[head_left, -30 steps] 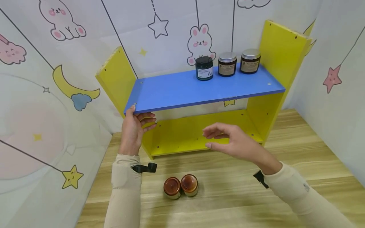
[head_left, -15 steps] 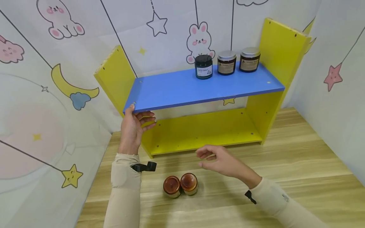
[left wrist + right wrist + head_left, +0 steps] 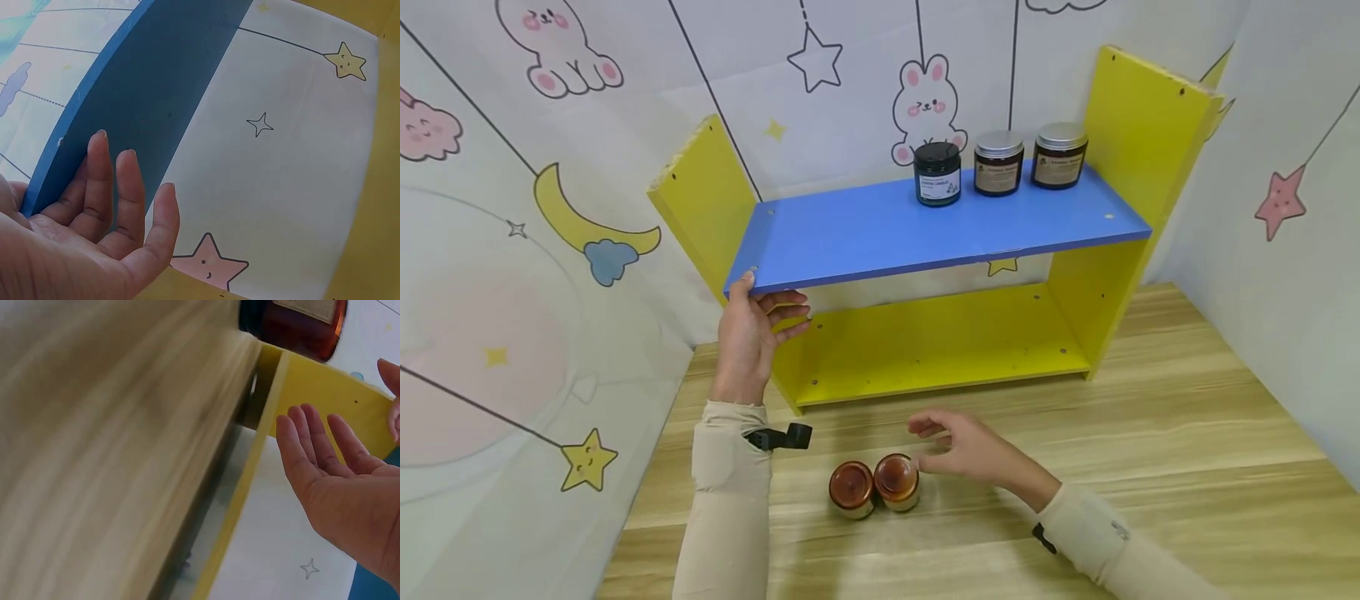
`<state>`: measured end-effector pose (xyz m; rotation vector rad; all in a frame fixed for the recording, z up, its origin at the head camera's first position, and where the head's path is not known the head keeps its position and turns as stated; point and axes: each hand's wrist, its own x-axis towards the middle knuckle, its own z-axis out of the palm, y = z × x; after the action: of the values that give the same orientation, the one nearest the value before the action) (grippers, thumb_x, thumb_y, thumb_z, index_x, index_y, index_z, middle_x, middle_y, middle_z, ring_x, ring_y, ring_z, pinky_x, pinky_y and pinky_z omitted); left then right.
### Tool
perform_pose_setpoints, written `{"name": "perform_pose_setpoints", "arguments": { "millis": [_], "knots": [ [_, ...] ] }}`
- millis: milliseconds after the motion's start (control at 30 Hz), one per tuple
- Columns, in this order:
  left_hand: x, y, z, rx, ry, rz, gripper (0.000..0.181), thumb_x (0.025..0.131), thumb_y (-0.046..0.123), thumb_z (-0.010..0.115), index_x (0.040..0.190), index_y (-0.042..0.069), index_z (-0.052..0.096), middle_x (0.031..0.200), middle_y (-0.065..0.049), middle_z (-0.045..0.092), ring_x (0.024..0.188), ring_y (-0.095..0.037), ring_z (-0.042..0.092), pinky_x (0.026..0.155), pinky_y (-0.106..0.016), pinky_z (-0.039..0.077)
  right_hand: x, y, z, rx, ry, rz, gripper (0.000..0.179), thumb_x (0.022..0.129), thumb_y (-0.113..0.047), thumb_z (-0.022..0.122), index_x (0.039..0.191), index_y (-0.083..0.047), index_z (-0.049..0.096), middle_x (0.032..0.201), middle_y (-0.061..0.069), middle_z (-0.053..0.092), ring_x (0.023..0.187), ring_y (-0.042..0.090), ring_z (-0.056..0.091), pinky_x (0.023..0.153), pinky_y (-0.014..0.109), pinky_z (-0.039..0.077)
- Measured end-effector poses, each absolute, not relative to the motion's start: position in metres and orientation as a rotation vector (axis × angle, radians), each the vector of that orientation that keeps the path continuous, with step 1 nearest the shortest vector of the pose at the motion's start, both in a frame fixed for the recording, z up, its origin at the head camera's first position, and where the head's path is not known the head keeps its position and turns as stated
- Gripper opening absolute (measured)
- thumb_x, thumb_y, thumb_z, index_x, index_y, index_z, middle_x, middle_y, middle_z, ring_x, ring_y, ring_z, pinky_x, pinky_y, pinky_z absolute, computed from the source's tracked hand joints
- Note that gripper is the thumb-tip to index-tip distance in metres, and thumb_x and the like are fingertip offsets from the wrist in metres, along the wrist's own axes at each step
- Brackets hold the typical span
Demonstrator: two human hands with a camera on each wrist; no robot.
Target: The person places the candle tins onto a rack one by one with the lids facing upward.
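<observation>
My left hand (image 3: 748,346) grips the front left corner of the blue shelf board (image 3: 850,237), thumb on top and fingers below. In the left wrist view those fingers (image 3: 130,197) lie bent by the board's underside. My right hand (image 3: 966,450) hovers over the table with loosely bent fingers and nothing in them. Its thumb tip is right at the nearer of two amber jars, the right jar (image 3: 898,479); the left jar (image 3: 852,487) stands close against it. An amber jar (image 3: 303,322) with a pale label shows at the top of the right wrist view.
On the blue board stand a dark green jar (image 3: 937,175) and two brown jars with silver lids, one in the middle (image 3: 997,167) and one at right (image 3: 1059,158). Yellow side panels (image 3: 1150,133) and a yellow bottom shelf (image 3: 940,337) frame the unit. The wooden table (image 3: 1187,417) extends forward.
My right hand has come down and toward me from in front of the lower shelf to beside the right amber jar. The left hand stays on the board's corner; the jars have not moved.
</observation>
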<state>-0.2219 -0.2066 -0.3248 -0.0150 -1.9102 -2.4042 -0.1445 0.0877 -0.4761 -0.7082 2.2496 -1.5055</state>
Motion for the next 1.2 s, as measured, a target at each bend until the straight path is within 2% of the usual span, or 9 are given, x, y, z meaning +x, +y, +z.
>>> {"name": "perform_pose_setpoints", "arguments": {
  "millis": [300,467,733,967,1200],
  "knots": [
    [-0.222,-0.207,-0.325,-0.022,-1.911,-2.4,0.049,0.11,0.045,0.028,0.133,0.011,0.054,0.087,0.0,0.072,0.085,-0.022,0.066,0.095,-0.051,0.05,-0.142,0.076,-0.489,-0.751,2.291,-1.427,0.072,0.086,-0.032,0.081,0.146,-0.005,0.051,0.144,0.014,0.056,0.13,0.035,0.055,0.107,0.052,0.046],
    [-0.222,-0.206,-0.325,-0.016,-1.91,-2.406,0.05,0.11,0.045,0.028,0.134,0.01,0.053,0.087,-0.001,0.072,0.085,-0.022,0.066,0.094,-0.05,0.05,-0.14,0.07,-0.491,-0.752,2.293,-1.386,0.077,0.083,-0.035,0.084,0.147,-0.008,0.051,0.144,0.007,0.056,0.129,0.028,0.056,0.108,0.049,0.045],
    [-0.222,-0.207,-0.325,-0.022,-1.905,-2.409,0.05,0.11,0.045,0.028,0.133,0.01,0.054,0.087,-0.001,0.072,0.085,-0.023,0.066,0.092,-0.049,0.052,-0.134,0.063,-0.493,-0.763,2.291,-1.354,0.073,0.082,-0.038,0.084,0.143,-0.01,0.055,0.146,0.004,0.054,0.128,0.021,0.054,0.108,0.044,0.045],
    [-0.222,-0.208,-0.325,-0.025,-1.904,-2.406,0.051,0.11,0.045,0.028,0.134,0.01,0.055,0.087,0.0,0.072,0.085,-0.023,0.066,0.089,-0.046,0.054,-0.132,0.06,-0.494,-0.828,2.305,-1.336,0.068,0.081,-0.037,0.086,0.138,-0.01,0.059,0.132,-0.003,0.059,0.117,0.015,0.059,0.101,0.04,0.048],
    [-0.222,-0.207,-0.326,-0.028,-1.908,-2.403,0.05,0.11,0.045,0.027,0.136,0.01,0.053,0.087,0.0,0.072,0.086,-0.022,0.066,0.091,-0.047,0.052,-0.13,0.055,-0.496,-0.904,2.391,-1.221,0.071,0.08,-0.034,0.086,0.141,-0.011,0.056,0.134,0.0,0.059,0.117,0.014,0.059,0.099,0.038,0.051]
  ]
}}
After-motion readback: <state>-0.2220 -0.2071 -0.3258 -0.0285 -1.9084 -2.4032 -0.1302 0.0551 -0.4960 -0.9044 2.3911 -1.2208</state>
